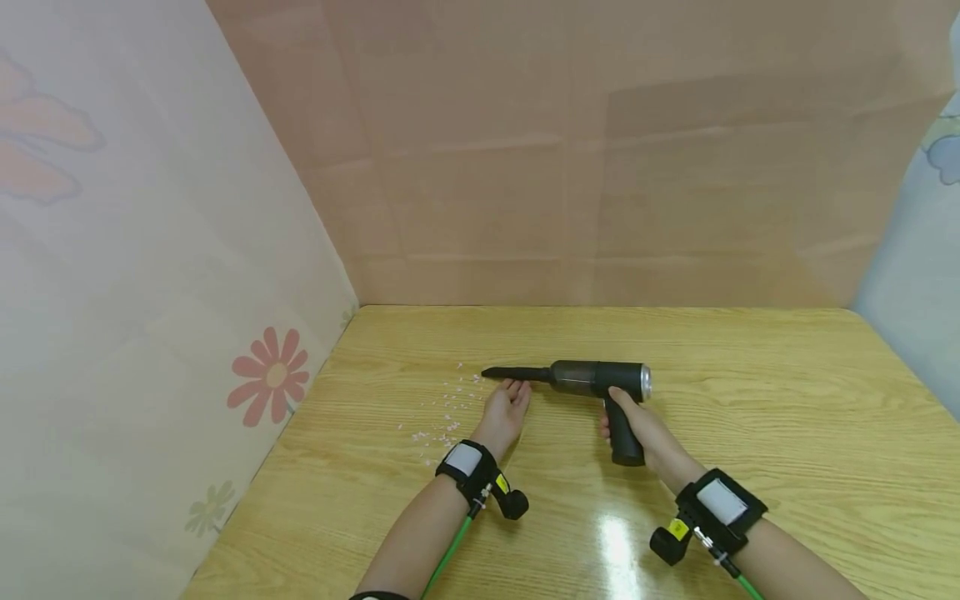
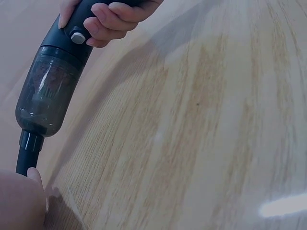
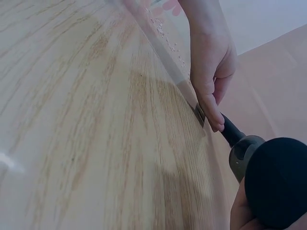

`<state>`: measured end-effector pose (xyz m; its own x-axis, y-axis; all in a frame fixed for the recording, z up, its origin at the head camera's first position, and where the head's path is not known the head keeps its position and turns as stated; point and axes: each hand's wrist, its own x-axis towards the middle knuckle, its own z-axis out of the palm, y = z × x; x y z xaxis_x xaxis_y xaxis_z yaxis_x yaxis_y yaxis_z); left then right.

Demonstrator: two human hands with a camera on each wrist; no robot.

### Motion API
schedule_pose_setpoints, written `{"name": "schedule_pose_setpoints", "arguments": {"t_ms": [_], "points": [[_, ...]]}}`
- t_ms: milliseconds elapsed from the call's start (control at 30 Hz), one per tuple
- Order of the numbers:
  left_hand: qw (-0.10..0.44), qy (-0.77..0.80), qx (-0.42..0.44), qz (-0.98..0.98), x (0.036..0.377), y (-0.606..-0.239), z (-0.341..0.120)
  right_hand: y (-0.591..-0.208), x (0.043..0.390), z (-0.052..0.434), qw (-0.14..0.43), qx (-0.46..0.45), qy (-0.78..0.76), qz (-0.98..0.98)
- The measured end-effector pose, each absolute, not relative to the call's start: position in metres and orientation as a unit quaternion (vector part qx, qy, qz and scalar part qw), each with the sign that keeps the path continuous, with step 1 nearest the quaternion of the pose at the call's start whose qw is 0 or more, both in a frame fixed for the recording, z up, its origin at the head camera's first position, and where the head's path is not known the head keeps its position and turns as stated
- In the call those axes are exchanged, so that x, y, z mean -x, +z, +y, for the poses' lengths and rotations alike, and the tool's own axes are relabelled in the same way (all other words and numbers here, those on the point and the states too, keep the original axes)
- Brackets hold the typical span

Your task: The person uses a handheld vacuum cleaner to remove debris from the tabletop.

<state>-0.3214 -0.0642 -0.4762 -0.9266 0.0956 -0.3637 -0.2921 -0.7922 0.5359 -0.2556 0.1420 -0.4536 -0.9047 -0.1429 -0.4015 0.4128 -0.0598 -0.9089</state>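
The right hand (image 1: pixel 637 425) is gripping the pistol handle of the vacuum (image 1: pixel 596 379), fingers wrapped around it; the left-wrist view shows a finger lying close beside the grey button (image 2: pixel 76 35) on the body. The vacuum is lying near the middle of the table (image 1: pixel 750 400), its body running parallel to the far edge and its nozzle (image 1: pixel 517 373) pointing toward the left edge.

The left hand (image 1: pixel 506 408) is lying palm-up with the fingers relaxed, the fingertips (image 3: pixel 214 122) touching the nozzle from the near side. It is steadying the nozzle rather than clasping it. Whether the nozzle is fully seated in the body cannot be determined from these views.

The scraps (image 1: pixel 446 412), small pale flecks, are lying scattered on the table just beyond the nozzle tip, toward the left edge. The patch is looking undisturbed.

The clear dust cup (image 2: pixel 45 93) is showing some dark matter inside; whether that is collected debris or the filter is not determinable.

Judgement: the work is at an early stage. The tool is in hand and aimed at the scraps, but collection appears not yet done, since the flecks are lying ahead of the nozzle.
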Motion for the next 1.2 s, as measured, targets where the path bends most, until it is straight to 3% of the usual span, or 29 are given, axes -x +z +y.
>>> {"name": "schedule_pose_setpoints", "arguments": {"t_ms": [500,1200], "points": [[0.118,0.935,0.143,0.304,0.313,-0.479,-0.059,-0.456,0.25,0.152,0.192,-0.083,-0.714,0.668],[0.095,0.935,0.145,0.311,0.303,-0.473,-0.062,-0.456,0.249,0.147,0.196,-0.101,-0.717,0.661]]}}
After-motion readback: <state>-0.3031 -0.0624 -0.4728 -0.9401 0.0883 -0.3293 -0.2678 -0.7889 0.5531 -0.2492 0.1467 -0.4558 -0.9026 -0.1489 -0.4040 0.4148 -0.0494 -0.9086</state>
